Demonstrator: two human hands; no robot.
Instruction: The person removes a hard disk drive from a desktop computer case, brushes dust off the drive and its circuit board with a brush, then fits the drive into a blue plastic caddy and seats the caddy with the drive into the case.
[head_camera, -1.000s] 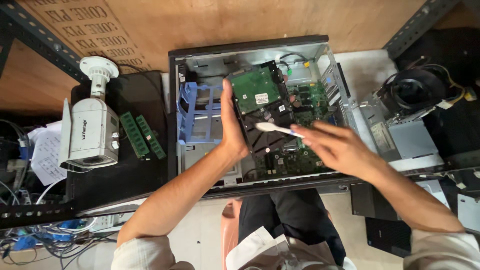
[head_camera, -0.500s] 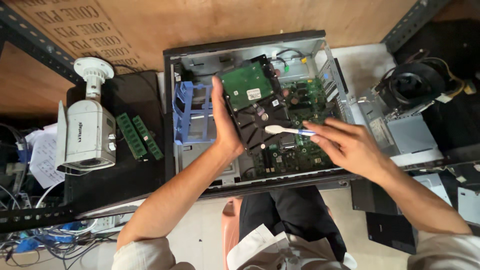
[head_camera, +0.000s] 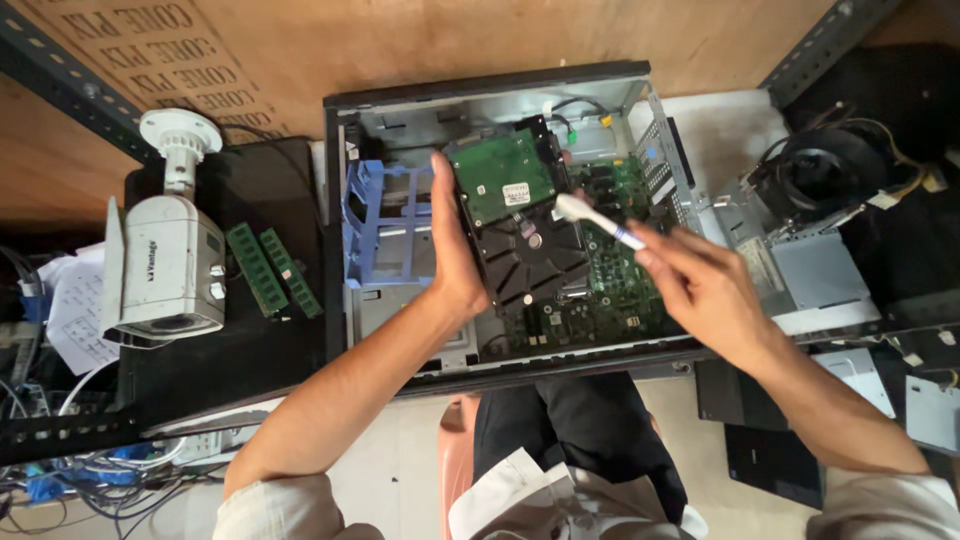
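White security camera (head_camera: 165, 265) at left of frame, two green memory sticks (head_camera: 272, 270) beside it, left hand (head_camera: 455, 250) gripping hard drive (head_camera: 520, 225) (tilted over open computer case (head_camera: 480, 90)) at centre, right hand (head_camera: 700, 285) pinching white brush (head_camera: 597, 220), bristles touching the drive.
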